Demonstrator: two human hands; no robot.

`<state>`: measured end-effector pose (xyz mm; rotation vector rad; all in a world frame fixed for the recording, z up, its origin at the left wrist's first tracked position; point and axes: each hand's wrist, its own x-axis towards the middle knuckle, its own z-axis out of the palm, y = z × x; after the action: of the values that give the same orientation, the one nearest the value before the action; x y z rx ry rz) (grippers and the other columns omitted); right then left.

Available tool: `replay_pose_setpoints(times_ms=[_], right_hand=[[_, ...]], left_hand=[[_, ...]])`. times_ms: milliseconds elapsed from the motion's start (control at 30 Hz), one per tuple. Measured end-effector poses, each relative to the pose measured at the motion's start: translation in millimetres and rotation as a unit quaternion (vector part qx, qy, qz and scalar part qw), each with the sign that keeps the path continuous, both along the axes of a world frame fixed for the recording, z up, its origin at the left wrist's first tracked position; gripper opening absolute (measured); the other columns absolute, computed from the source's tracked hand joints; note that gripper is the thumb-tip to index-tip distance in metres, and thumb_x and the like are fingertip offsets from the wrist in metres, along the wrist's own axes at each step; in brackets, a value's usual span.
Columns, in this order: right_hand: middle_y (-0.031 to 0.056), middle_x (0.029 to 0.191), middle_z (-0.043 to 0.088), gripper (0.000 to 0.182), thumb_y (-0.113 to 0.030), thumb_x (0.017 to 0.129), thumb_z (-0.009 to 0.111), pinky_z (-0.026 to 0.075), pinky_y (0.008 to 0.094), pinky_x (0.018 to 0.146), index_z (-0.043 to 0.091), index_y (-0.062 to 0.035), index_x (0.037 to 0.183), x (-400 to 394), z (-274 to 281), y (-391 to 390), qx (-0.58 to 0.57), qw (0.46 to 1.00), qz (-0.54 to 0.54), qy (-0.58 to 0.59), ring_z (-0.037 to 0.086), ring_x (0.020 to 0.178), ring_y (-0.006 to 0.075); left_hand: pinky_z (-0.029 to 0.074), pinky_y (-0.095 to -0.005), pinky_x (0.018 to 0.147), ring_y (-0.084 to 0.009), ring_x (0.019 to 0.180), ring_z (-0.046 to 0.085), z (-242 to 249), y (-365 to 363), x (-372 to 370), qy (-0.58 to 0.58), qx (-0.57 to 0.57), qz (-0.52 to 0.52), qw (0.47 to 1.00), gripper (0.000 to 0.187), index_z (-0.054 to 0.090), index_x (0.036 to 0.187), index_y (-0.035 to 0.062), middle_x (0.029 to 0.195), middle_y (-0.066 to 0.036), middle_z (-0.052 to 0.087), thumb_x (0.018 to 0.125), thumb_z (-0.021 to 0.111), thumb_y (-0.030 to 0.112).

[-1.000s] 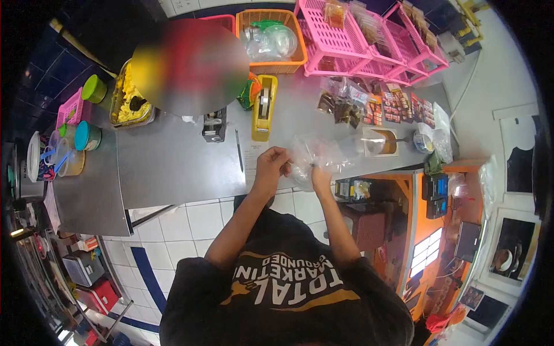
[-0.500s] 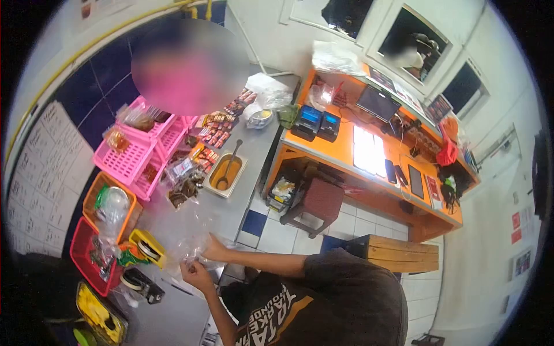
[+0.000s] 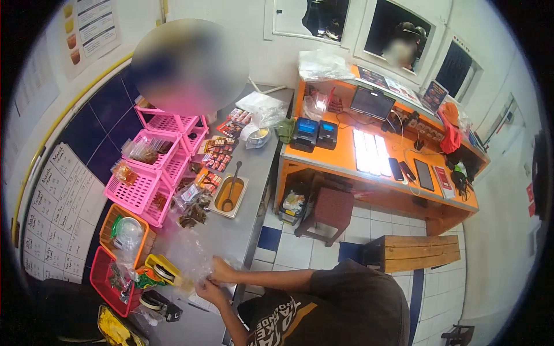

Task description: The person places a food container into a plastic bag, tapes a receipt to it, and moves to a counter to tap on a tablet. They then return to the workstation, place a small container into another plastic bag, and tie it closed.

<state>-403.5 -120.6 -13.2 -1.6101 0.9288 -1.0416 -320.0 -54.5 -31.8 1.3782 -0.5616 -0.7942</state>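
Observation:
A clear plastic bag (image 3: 187,254) is spread over the steel counter (image 3: 245,225). My right hand (image 3: 224,270) has its fingers closed on the bag's near edge. Just below it, my left hand (image 3: 211,293) pinches the same edge, and the two hands almost touch. To the left of the bag is a yellow tape dispenser (image 3: 163,271), with a black tape dispenser (image 3: 161,305) below it. Beyond the bag, a ladle (image 3: 232,187) rests in a metal pan (image 3: 218,209) of orange-brown sauce. Small dark packets (image 3: 193,216) lie beside the pan.
Pink stacked baskets (image 3: 135,184), an orange basket (image 3: 118,210) and a red basket (image 3: 104,282) line the wall. A container of yellow food (image 3: 115,328) stands at the lower left. A blurred person is behind the counter's far end. A stool (image 3: 329,210) stands right.
The camera view has shifted, so the surroundings appear displaced. My hands have come closer together at the bag's edge, and the bag looks more spread out over the counter.

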Motion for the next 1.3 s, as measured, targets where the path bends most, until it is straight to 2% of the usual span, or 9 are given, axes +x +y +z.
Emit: replay_pose_setpoints(times_ms=[133,433,567,900,1000,1067,1200,1233,1300], right_hand=[[0.0228,0.090,0.065,0.027,-0.012,0.077,0.067,0.050,0.0416,0.080,0.063,0.0008,0.101,-7,8,1,0.003,1.000,0.007,-0.014,0.064,0.086,0.0357],[0.0237,0.100,0.065,0.033,-0.006,0.073,0.065,0.049,0.0433,0.084,0.061,0.0024,0.105,16,-55,-13,-0.006,0.999,-0.023,-0.030,0.062,0.092,0.0393],[0.0326,0.123,0.050,0.042,-0.011,0.076,0.060,0.032,0.0499,0.108,0.056,0.0044,0.114,8,-30,1,-0.129,0.988,-0.078,0.018,0.043,0.119,0.0475],[0.0310,0.117,0.053,0.040,-0.010,0.073,0.060,0.034,0.0491,0.106,0.057,0.0043,0.110,14,-45,-4,-0.012,1.000,-0.018,0.010,0.046,0.114,0.0474],[0.0264,0.108,0.060,0.033,-0.005,0.072,0.058,0.040,0.0471,0.100,0.061,0.0034,0.104,2,-4,0,-0.072,0.997,-0.017,0.025,0.053,0.109,0.0428],[0.0250,0.104,0.062,0.032,-0.004,0.071,0.060,0.043,0.0467,0.095,0.063,0.0033,0.102,-3,-7,-2,-0.085,0.984,-0.035,0.150,0.056,0.106,0.0411],[0.0236,0.096,0.061,0.023,-0.004,0.072,0.060,0.046,0.0450,0.089,0.064,0.0043,0.093,-29,-21,2,-0.029,0.990,-0.018,0.140,0.057,0.096,0.0403],[0.0213,0.088,0.063,0.018,-0.005,0.074,0.063,0.051,0.0422,0.078,0.065,0.0034,0.089,-37,-15,4,-0.066,0.986,-0.034,0.150,0.062,0.084,0.0374],[0.0208,0.085,0.064,0.015,-0.007,0.075,0.065,0.052,0.0423,0.073,0.066,0.0025,0.086,-48,-9,5,-0.017,0.992,-0.037,0.117,0.064,0.079,0.0357]], left_hand=[[0.039,-0.0220,0.046,-0.0076,0.057,0.052,-9,-2,3,0.032,-0.009,0.015,0.999,0.003,0.055,0.093,0.0010,0.072,-0.003,0.056,0.091,0.052,0.002],[0.043,-0.0301,0.048,-0.0157,0.056,0.055,-20,4,12,-0.359,-0.001,0.019,0.933,0.013,0.060,0.091,-0.0073,0.073,-0.011,0.062,0.087,0.061,0.005],[0.045,-0.0293,0.050,-0.0150,0.059,0.057,7,0,-5,-0.205,-0.021,0.025,0.978,0.013,0.062,0.088,-0.0064,0.072,-0.010,0.064,0.084,0.064,0.006],[0.038,-0.0233,0.045,-0.0063,0.053,0.049,-2,0,11,-0.066,-0.044,-0.211,0.974,0.012,0.058,0.084,-0.0013,0.068,0.000,0.055,0.090,0.061,0.009],[0.037,-0.0223,0.045,-0.0055,0.053,0.048,-11,-3,5,-0.085,-0.041,-0.167,0.981,0.012,0.058,0.088,-0.0006,0.068,0.001,0.055,0.091,0.062,0.010],[0.035,-0.0219,0.043,-0.0052,0.051,0.046,-30,-16,-5,-0.077,-0.111,-0.090,0.987,0.014,0.059,0.091,-0.0003,0.067,0.002,0.054,0.090,0.064,0.012],[0.040,-0.0246,0.047,-0.0093,0.055,0.051,-14,-6,1,0.035,0.061,-0.141,0.988,0.020,0.060,0.099,-0.0010,0.069,0.000,0.056,0.090,0.068,0.015],[0.044,-0.0327,0.053,-0.0193,0.059,0.055,-14,-9,2,0.013,0.133,-0.118,0.984,0.016,0.061,0.094,-0.0016,0.069,-0.006,0.057,0.090,0.066,0.012],[0.043,-0.0360,0.056,-0.0248,0.062,0.056,-39,-12,6,-0.285,0.082,-0.121,0.947,0.013,0.060,0.090,-0.0021,0.069,-0.011,0.057,0.090,0.064,0.010]])
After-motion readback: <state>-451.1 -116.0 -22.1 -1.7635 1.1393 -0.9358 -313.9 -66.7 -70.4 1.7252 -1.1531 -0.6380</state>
